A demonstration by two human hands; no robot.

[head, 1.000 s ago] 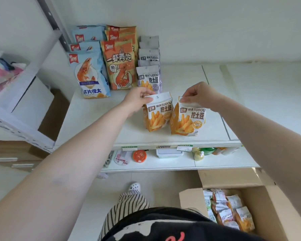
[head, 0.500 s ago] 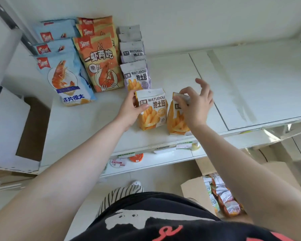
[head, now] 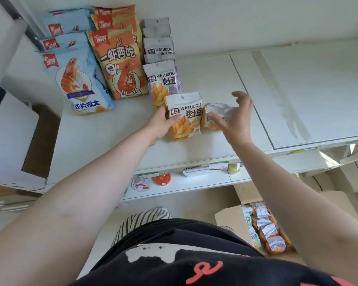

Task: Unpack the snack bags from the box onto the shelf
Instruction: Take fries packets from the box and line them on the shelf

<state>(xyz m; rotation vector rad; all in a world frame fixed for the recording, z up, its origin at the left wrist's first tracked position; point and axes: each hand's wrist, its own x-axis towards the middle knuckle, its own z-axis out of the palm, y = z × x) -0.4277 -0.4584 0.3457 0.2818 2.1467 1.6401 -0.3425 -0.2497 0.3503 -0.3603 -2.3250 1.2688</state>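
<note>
Blue shrimp-chip bags [head: 77, 79], orange shrimp-snack bags [head: 120, 65], grey-purple fry packets [head: 163, 79] ranked left on white shelf [head: 215, 75]; left hand [head: 161, 124] gripping upright orange fry packet [head: 184, 116], right hand [head: 234, 118] spread loose over tipped second orange packet [head: 213, 114]; cardboard box [head: 232, 219] below right.

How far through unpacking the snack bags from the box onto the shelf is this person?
Partway. Done: blue shrimp bags, orange shrimp bags and a row of purple Watudou bags stand on the shelf. In hand: the left hand grips an upright orange Watudou bag; the right hand, fingers spread, is at a second orange bag that leans over. Left: more bags fill the box.
</note>
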